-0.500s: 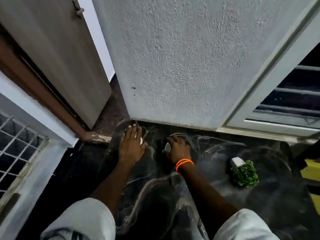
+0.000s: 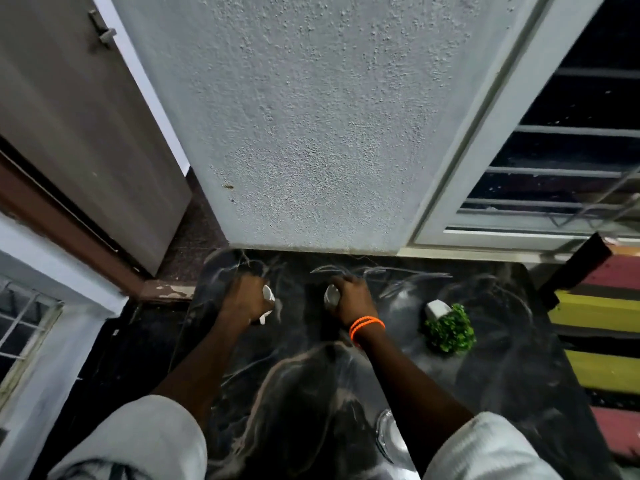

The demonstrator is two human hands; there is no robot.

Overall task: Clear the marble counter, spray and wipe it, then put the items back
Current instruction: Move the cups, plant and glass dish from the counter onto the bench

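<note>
The black marble counter with pale veins fills the lower middle of the head view. My left hand is closed around a small white cup near the counter's far left. My right hand, with orange bands at the wrist, grips a second small white cup just to the right of the first. Both cups are mostly hidden by my fingers. A small green plant in a white square pot lies on the counter to the right of my right hand.
A rough white wall rises directly behind the counter. A barred window is at the right, a grey door at the left. A clear glass object sits near the counter's front edge. Striped coloured steps lie right of the counter.
My left hand has gone from lying flat over its cup to gripping it. My right hand has tightened on its cup. The camera has shifted slightly.
</note>
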